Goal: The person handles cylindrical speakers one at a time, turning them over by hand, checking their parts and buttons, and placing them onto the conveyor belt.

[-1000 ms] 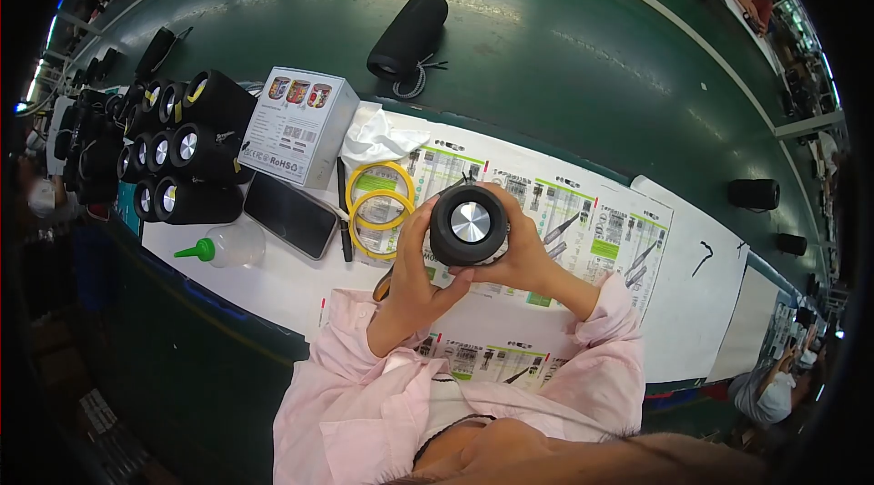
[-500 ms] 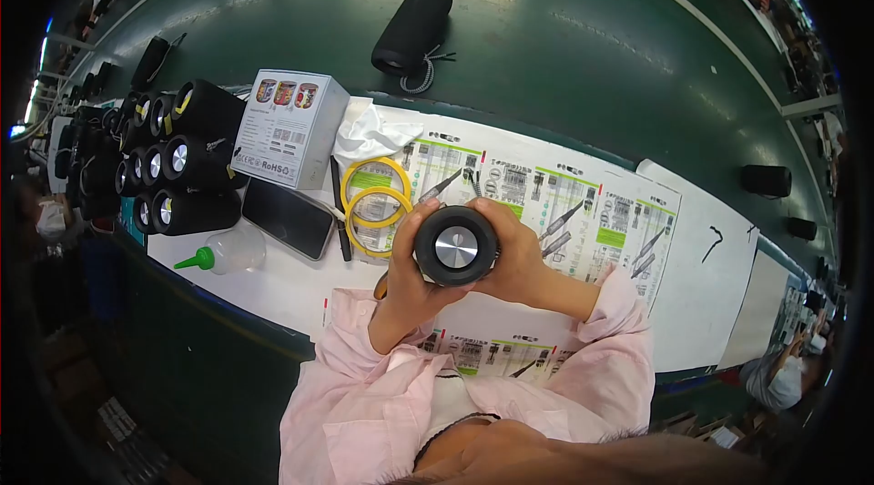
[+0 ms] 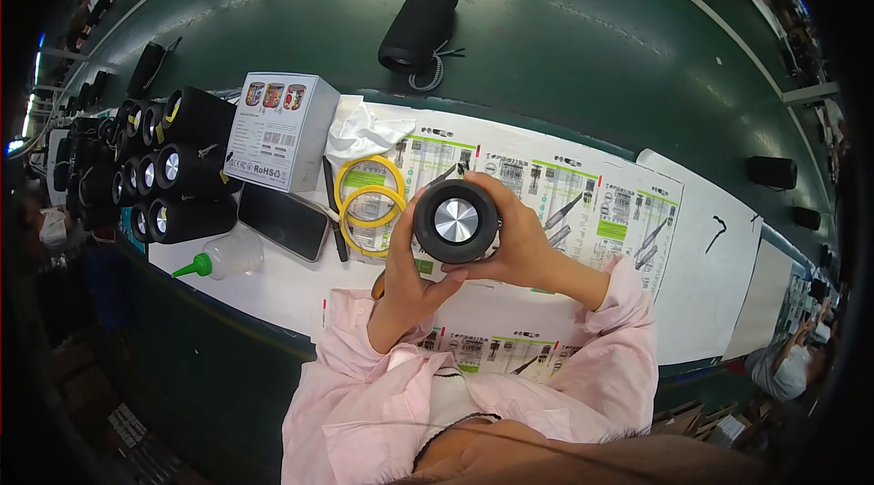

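Observation:
Between my two hands is a black cylindrical speaker [image 3: 430,228], its round end with a shiny silver disc facing up toward me. My left hand [image 3: 401,280] wraps its left side, the thumb along the near edge. My right hand [image 3: 514,244] grips the right side, fingers curling over the far rim. Beneath the hands lie printed sheets [image 3: 592,180] on the white work surface. Just left of my left hand are two yellow tape rolls [image 3: 397,212], overlapping each other. The speaker's lower end is hidden from me.
At left, several black speakers [image 3: 196,171] are stacked beside a white printed box [image 3: 282,135]. A phone [image 3: 284,219], a black pen [image 3: 336,239], a green-tipped bottle [image 3: 232,255] and a white cloth [image 3: 364,132] lie nearby. Another speaker [image 3: 421,23] lies on the green surface beyond.
The speaker has tipped slightly and moved a little away from me in my hands. My left thumb has shifted along its near edge, and my right fingers reach further over the far side.

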`<state>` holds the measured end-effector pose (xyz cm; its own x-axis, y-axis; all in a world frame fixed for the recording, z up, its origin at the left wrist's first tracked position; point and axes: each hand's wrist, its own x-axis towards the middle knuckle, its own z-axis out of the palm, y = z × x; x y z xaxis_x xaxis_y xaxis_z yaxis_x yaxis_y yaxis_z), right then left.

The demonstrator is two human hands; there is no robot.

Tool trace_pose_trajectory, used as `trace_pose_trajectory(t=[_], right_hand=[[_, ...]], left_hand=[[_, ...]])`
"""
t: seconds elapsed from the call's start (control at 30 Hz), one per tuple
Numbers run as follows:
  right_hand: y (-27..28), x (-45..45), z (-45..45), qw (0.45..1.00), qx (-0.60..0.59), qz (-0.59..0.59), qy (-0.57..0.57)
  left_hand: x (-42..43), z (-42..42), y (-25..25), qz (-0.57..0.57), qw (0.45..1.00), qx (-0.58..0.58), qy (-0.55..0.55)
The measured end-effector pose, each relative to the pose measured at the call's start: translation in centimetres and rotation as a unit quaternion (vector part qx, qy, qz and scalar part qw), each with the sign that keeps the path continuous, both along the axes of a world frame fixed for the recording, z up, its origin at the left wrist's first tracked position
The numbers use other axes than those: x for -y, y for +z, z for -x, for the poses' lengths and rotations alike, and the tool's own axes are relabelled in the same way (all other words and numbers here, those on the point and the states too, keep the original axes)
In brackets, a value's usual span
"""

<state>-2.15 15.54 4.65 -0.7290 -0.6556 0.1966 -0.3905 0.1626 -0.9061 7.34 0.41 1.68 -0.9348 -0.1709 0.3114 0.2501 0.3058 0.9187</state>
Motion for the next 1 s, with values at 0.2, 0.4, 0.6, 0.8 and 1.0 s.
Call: trace_pose_trajectory(t=[0.2, 0.4, 0.6, 0.8, 1.0], right_hand=[[0.5, -0.2, 0.8, 0.999, 0.019, 0.008, 0.031], [0.4, -0.3, 1.3, 0.998, 0.032, 0.015, 0.044], [1.0, -0.6, 1.5, 0.994, 0.091, -0.028, 0.053], [0.6, -0.7, 1.4, 0.996, 0.053, 0.043, 0.052], [1.6, -1.0, 2.2, 0.982, -0.158, 0.060, 0.081]], left_hand=[[0.2, 0.0, 0.2, 0.005, 1.000, 0.013, -0.003], [0.2, -0.3, -0.2, 0.023, 1.000, 0.008, -0.001], [0.3, -0.4, -0.2, 0.046, 0.999, 0.006, 0.004], [0.2, -0.6, -0.2, 0.033, 0.999, 0.015, 0.023], [1.9, 0.2, 2.0, 0.137, 0.989, -0.027, 0.051]])
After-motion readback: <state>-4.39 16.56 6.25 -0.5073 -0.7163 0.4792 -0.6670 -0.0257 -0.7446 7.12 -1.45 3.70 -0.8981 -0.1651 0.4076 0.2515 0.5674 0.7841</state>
